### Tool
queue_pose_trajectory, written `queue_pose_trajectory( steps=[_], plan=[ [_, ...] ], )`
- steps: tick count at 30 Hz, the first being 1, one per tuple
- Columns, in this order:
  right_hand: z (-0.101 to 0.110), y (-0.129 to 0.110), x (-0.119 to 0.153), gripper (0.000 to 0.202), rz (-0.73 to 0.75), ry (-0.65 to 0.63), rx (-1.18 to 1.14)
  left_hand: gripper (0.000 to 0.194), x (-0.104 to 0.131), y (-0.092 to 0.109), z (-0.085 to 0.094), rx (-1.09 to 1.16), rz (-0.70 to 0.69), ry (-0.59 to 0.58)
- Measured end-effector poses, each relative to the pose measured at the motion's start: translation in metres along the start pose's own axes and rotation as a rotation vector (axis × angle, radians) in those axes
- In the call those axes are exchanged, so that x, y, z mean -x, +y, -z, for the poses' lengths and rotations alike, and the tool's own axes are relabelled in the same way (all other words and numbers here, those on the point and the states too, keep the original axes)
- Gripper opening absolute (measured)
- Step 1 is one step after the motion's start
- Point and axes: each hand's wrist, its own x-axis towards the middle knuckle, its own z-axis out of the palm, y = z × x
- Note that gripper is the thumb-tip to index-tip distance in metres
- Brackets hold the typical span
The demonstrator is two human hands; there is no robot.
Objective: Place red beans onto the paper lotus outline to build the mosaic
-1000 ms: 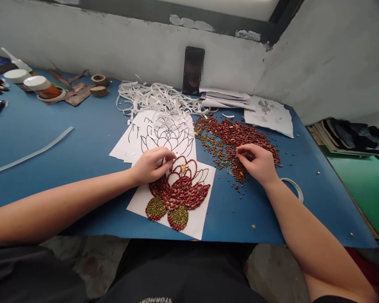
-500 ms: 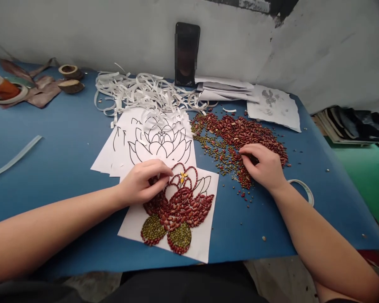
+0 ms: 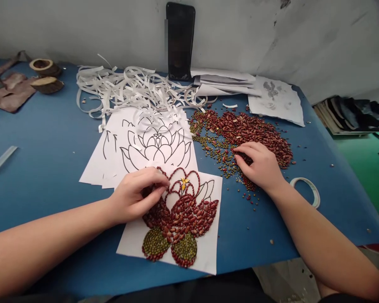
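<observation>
A sheet with a lotus picture (image 3: 205, 248) lies in front of me, partly covered in red beans and green mung beans, with a yellow piece near its top. My left hand (image 3: 142, 191) rests over the picture's upper left, thumb and fingertips nearly together; anything pinched there is too small to make out. To the right is a pile of red beans (image 3: 255, 130), with mung beans (image 3: 208, 143) scattered along its left side. My right hand (image 3: 259, 166) reaches into the pile's near edge, thumb and index finger slightly apart, with no bean visibly gripped.
Printed lotus sheets (image 3: 96, 168) lie behind the picture, under curled paper strips (image 3: 129, 90). A phone (image 3: 180, 42) leans on the wall beside folded papers (image 3: 224, 84). A tape roll (image 3: 306, 191) sits by my right forearm. Cut wooden shells (image 3: 47, 84) stand at the back left.
The view has shifted a little, so most things appear displaced. My right hand's thumb and fingers look slightly farther apart at the beans. My left hand stays over the picture.
</observation>
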Motion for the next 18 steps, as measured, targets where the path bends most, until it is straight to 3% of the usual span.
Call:
queue_pose_trajectory(
  steps=[12, 18],
  plan=[
    [0.001, 0.001, -0.005, 0.016, -0.112, -0.036, 0.029, 0.017, 0.002, 0.002, 0.001, 0.022, 0.006, 0.014],
    [-0.001, -0.004, -0.014, 0.016, -0.071, -0.014, 0.045, 0.018, 0.000, 0.000, 0.001, 0.044, 0.000, 0.008]
  ],
)
